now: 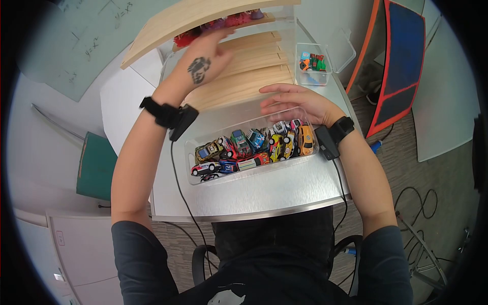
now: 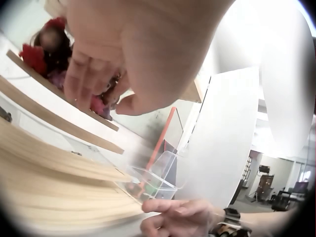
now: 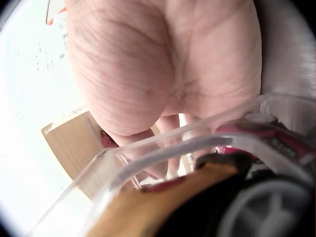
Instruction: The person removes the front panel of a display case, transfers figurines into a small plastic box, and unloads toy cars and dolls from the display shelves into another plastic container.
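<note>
My left hand (image 1: 211,60) reaches up to the upper level of a wooden shelf rack (image 1: 244,76). Its fingers are loosely extended in front of a row of small red and purple doll-like figures (image 1: 239,20), overlapping some of them in the left wrist view. Behind the far right corner of a clear plastic bin (image 1: 229,176), my right hand (image 1: 301,101) hovers with fingers spread loosely and nothing held. Toy cars (image 1: 241,142) in many colours fill that bin. An orange toy car (image 1: 305,140) sits at its right end, nearest to the right hand.
Right of the rack stands a small clear box (image 1: 327,76) of colourful toy pieces, with its lid (image 1: 345,53) raised. The rack's lower wooden boards step down toward the bin. Cables from both wrist cameras hang over the metallic table's (image 1: 244,201) front edge.
</note>
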